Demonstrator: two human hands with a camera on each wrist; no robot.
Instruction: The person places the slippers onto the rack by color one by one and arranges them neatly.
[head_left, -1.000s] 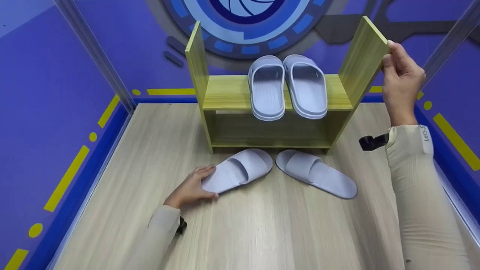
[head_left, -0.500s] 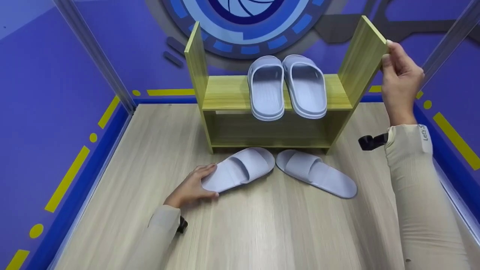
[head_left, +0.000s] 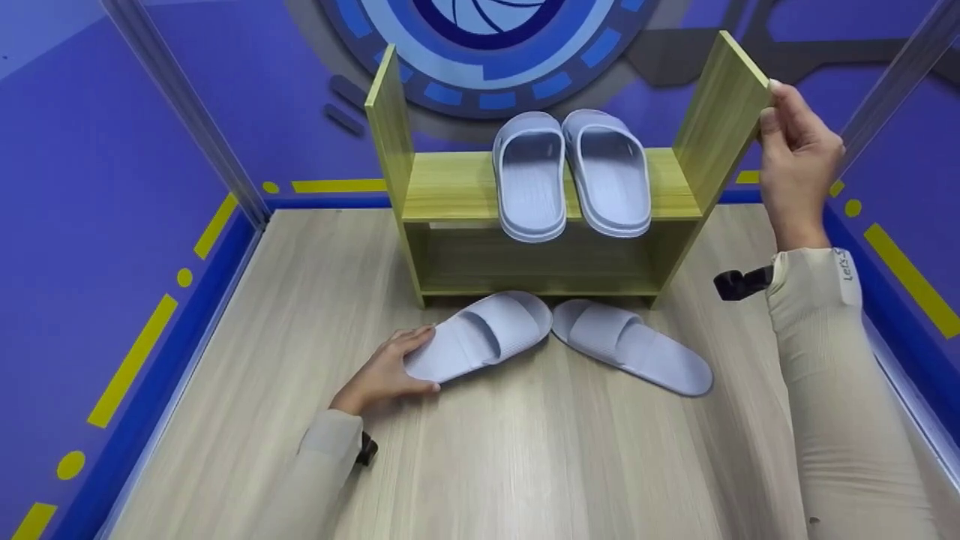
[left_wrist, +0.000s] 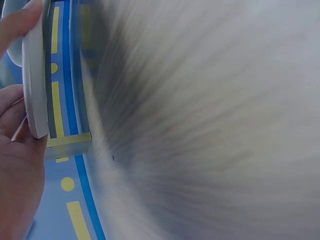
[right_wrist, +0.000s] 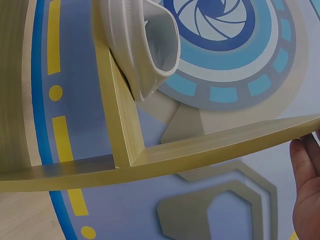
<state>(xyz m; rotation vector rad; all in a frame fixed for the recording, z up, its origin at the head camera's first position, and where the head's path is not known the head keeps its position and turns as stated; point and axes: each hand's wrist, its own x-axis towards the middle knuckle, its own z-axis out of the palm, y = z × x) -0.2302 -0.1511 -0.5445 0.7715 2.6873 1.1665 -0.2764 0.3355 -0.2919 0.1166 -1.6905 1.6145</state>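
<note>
My left hand grips the heel end of a pale grey-lilac slide slipper, thumb on the near side and fingers on the far side. In the left wrist view this slipper appears edge-on between thumb and fingers. Its toe meets the toe of the matching slide slipper, which lies angled on the floor to the right. With thumb and fingers my right hand pinches the upper front corner of the wooden shoe rack's right side panel. Two closed-toe slippers stand side by side on the rack's upper shelf, heels overhanging its front edge.
The rack's lower compartment faces me just behind the two slide slippers. Blue-purple printed walls enclose the wood-grain floor at left, back and right. A black wrist camera mount sticks out from the right sleeve.
The left hand has lifted or shifted the left slide slipper slightly, its toe moving up and right toward the other slipper's toe. The right hand keeps its grip on the rack panel.
</note>
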